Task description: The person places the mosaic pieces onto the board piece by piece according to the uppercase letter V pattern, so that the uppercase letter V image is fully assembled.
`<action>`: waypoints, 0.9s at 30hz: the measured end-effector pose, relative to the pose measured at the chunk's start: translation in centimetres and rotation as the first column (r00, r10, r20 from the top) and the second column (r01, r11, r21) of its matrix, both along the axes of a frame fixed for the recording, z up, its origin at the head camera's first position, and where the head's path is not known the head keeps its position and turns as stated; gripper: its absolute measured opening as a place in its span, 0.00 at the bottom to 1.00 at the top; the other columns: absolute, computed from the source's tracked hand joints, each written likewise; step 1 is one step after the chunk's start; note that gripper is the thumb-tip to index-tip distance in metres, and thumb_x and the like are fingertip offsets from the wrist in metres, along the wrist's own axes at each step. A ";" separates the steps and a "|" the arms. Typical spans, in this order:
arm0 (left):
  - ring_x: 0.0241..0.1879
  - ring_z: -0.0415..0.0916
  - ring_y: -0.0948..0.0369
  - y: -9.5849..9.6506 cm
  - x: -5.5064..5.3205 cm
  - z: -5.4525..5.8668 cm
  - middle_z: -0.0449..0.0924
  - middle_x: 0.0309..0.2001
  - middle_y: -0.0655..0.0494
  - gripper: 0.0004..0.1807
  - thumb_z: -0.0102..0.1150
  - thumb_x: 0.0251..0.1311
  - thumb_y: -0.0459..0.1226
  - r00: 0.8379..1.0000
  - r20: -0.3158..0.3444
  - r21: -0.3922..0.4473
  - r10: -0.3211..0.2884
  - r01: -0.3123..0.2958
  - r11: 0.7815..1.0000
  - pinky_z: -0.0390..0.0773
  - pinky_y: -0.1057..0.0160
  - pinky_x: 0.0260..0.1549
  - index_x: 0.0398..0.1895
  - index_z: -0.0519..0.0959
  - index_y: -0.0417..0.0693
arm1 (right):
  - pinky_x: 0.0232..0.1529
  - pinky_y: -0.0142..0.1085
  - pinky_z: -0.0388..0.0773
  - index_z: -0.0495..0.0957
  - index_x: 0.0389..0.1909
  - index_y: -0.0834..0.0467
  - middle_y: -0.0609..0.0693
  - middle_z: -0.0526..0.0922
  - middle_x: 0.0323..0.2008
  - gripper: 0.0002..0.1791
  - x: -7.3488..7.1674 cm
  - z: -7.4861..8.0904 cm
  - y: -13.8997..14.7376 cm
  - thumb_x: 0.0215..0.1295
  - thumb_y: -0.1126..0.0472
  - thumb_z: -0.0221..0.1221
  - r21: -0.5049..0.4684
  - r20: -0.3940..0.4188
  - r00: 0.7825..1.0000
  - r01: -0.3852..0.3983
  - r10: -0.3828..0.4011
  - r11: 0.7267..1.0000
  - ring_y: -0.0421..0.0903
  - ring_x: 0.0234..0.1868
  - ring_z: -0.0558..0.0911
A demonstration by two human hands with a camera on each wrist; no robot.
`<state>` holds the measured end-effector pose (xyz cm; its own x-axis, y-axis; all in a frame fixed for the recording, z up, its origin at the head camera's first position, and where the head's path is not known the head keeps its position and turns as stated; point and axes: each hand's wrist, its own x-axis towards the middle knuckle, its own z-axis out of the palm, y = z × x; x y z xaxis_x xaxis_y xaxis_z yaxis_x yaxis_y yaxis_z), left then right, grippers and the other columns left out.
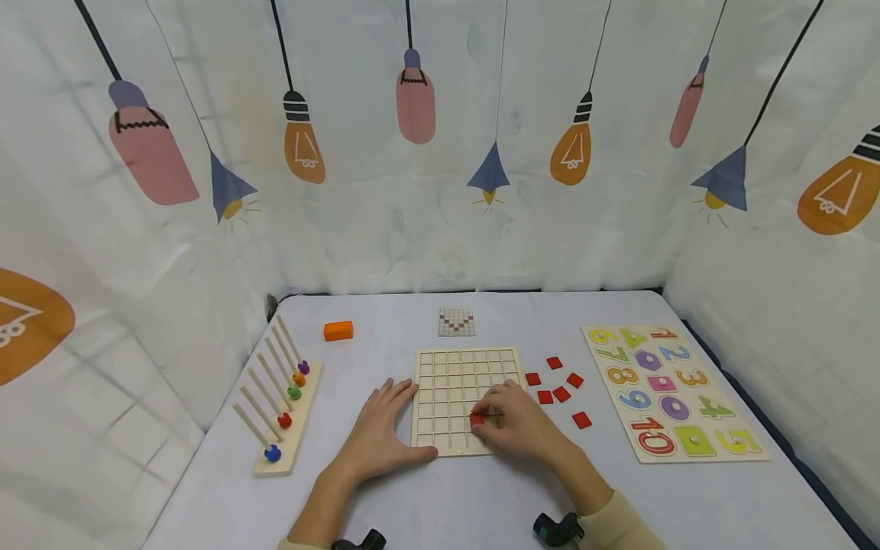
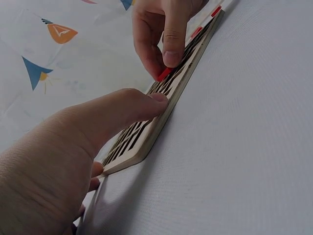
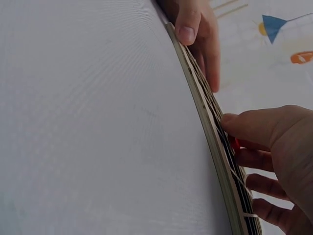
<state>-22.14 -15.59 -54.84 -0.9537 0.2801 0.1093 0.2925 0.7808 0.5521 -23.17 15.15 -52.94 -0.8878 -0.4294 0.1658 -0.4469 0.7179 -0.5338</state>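
A square wooden grid board (image 1: 440, 397) lies on the table in front of me. Along its left side rests my left hand (image 1: 381, 431), fingers extended at the left edge and thumb (image 2: 142, 105) on the near left corner. My right hand (image 1: 519, 424) is over the board's near right part and pinches a red square tile (image 1: 477, 419) between thumb and fingers. In the left wrist view that tile (image 2: 165, 74) is tilted against the grid. Fingers partly hide it in the right wrist view. Several loose red tiles (image 1: 561, 394) lie right of the board.
Behind the board lies a small pattern card (image 1: 457, 322). A peg stand with coloured beads (image 1: 302, 416) is at the left, near an orange block (image 1: 338, 331). At the right lies a number and shape puzzle board (image 1: 677, 397). Printed curtains surround the white table (image 1: 227, 496).
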 end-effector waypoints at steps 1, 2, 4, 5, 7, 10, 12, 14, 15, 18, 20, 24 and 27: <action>0.91 0.49 0.43 0.0 0.0 0.0 0.65 0.87 0.57 0.69 0.80 0.40 0.76 1.000 0.004 -0.001 0.000 0.000 1.000 0.49 0.36 0.90 0.86 0.69 0.58 | 0.54 0.36 0.82 0.92 0.49 0.38 0.29 0.87 0.48 0.11 0.0 0.0 -0.1 0.68 0.47 0.77 0.001 0.000 1.000 -0.004 0.004 1.000 0.35 0.52 0.74; 0.91 0.49 0.44 0.0 0.0 0.0 0.65 0.87 0.58 0.69 0.80 0.40 0.76 1.000 0.009 -0.004 -0.001 0.001 1.000 0.49 0.36 0.90 0.86 0.68 0.58 | 0.54 0.36 0.82 0.92 0.48 0.39 0.29 0.87 0.48 0.11 0.0 0.0 -0.1 0.68 0.47 0.77 0.001 -0.002 1.000 -0.007 0.007 1.000 0.35 0.52 0.74; 0.92 0.47 0.45 -0.1 0.0 0.0 0.64 0.87 0.59 0.69 0.80 0.40 0.76 1.000 0.022 -0.009 -0.002 0.003 1.000 0.47 0.38 0.91 0.87 0.67 0.59 | 0.53 0.37 0.82 0.92 0.48 0.39 0.29 0.86 0.47 0.10 0.0 0.0 -0.3 0.68 0.48 0.78 0.000 -0.007 1.000 -0.013 0.013 1.000 0.35 0.52 0.75; 0.91 0.48 0.45 -0.1 0.0 0.0 0.64 0.87 0.58 0.69 0.80 0.40 0.76 1.000 0.019 -0.005 -0.004 0.004 1.000 0.48 0.37 0.90 0.87 0.68 0.59 | 0.53 0.37 0.82 0.92 0.48 0.39 0.29 0.86 0.47 0.10 0.0 0.0 -0.3 0.68 0.48 0.78 0.000 -0.005 1.000 -0.013 0.013 1.000 0.35 0.52 0.75; 0.92 0.47 0.45 -0.1 0.0 0.0 0.63 0.87 0.59 0.69 0.80 0.40 0.76 1.000 0.029 -0.007 -0.003 0.003 1.000 0.47 0.38 0.91 0.87 0.67 0.60 | 0.53 0.36 0.81 0.92 0.47 0.39 0.29 0.86 0.46 0.09 0.0 -0.1 -0.5 0.68 0.48 0.78 0.003 -0.011 1.000 -0.014 0.014 1.000 0.35 0.52 0.75; 0.92 0.47 0.46 -0.1 0.0 0.1 0.63 0.87 0.59 0.69 0.79 0.40 0.77 0.999 0.033 -0.007 0.000 0.000 1.000 0.47 0.37 0.91 0.87 0.67 0.60 | 0.52 0.36 0.81 0.92 0.46 0.39 0.30 0.85 0.44 0.09 0.0 -0.1 -0.6 0.67 0.49 0.78 0.001 -0.022 1.000 -0.015 0.015 1.000 0.35 0.51 0.75; 0.92 0.46 0.46 -0.1 0.0 0.1 0.63 0.88 0.59 0.70 0.79 0.40 0.77 0.999 0.040 -0.008 0.003 -0.002 1.000 0.46 0.38 0.91 0.87 0.67 0.61 | 0.51 0.35 0.81 0.92 0.46 0.39 0.30 0.85 0.44 0.08 -0.1 -0.2 -0.7 0.67 0.50 0.78 -0.001 -0.028 0.999 -0.016 0.016 1.000 0.35 0.50 0.75; 0.92 0.45 0.46 0.0 0.0 0.2 0.63 0.88 0.59 0.70 0.79 0.40 0.77 0.999 0.040 -0.007 0.002 -0.002 1.000 0.45 0.38 0.91 0.87 0.67 0.60 | 0.49 0.34 0.80 0.92 0.45 0.39 0.30 0.85 0.43 0.08 -0.1 -0.2 -0.8 0.67 0.51 0.78 -0.006 -0.031 0.999 -0.018 0.017 1.000 0.35 0.49 0.74; 0.92 0.45 0.46 0.0 0.0 0.2 0.63 0.88 0.59 0.70 0.79 0.40 0.77 0.999 0.039 -0.006 0.001 -0.001 1.000 0.45 0.38 0.91 0.87 0.67 0.60 | 0.48 0.34 0.79 0.92 0.45 0.40 0.31 0.84 0.43 0.08 -0.1 -0.3 -0.8 0.67 0.51 0.78 -0.009 -0.030 0.999 -0.017 0.017 1.000 0.35 0.49 0.74; 0.92 0.45 0.46 0.0 0.0 0.2 0.62 0.88 0.59 0.70 0.79 0.40 0.77 0.999 0.039 -0.004 -0.001 0.001 1.000 0.45 0.38 0.91 0.87 0.67 0.60 | 0.47 0.33 0.78 0.92 0.45 0.40 0.31 0.84 0.42 0.09 -0.1 -0.3 -0.8 0.67 0.51 0.79 -0.021 -0.013 1.000 -0.014 0.013 1.000 0.36 0.48 0.74; 0.92 0.45 0.46 -0.1 0.0 0.2 0.62 0.88 0.59 0.70 0.79 0.40 0.77 0.999 0.040 -0.006 -0.001 0.001 1.000 0.45 0.37 0.91 0.87 0.66 0.61 | 0.46 0.33 0.77 0.92 0.45 0.40 0.31 0.84 0.42 0.09 -0.1 -0.3 -0.8 0.67 0.52 0.79 -0.030 -0.002 1.000 -0.014 0.014 0.999 0.36 0.48 0.73; 0.92 0.45 0.46 -0.1 -0.1 0.1 0.62 0.88 0.59 0.70 0.78 0.40 0.78 0.999 0.041 -0.012 0.000 0.000 1.000 0.45 0.37 0.91 0.87 0.66 0.61 | 0.47 0.33 0.77 0.92 0.45 0.41 0.32 0.84 0.42 0.09 -0.1 -0.4 -0.8 0.67 0.52 0.79 -0.036 0.004 1.000 -0.014 0.014 0.999 0.36 0.48 0.73; 0.92 0.45 0.47 -0.1 -0.1 0.0 0.63 0.88 0.59 0.70 0.78 0.40 0.78 0.999 0.039 -0.015 0.001 0.000 1.000 0.46 0.38 0.91 0.87 0.66 0.61 | 0.50 0.35 0.79 0.92 0.46 0.42 0.32 0.84 0.42 0.10 0.0 -0.4 -0.8 0.66 0.51 0.79 -0.035 -0.001 1.000 -0.012 0.012 0.999 0.36 0.48 0.74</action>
<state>-22.23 -15.66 -54.80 -0.9573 0.2810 0.0678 0.2706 0.7890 0.5515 -23.22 14.38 -53.32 -0.8823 -0.4343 0.1817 -0.4562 0.6933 -0.5580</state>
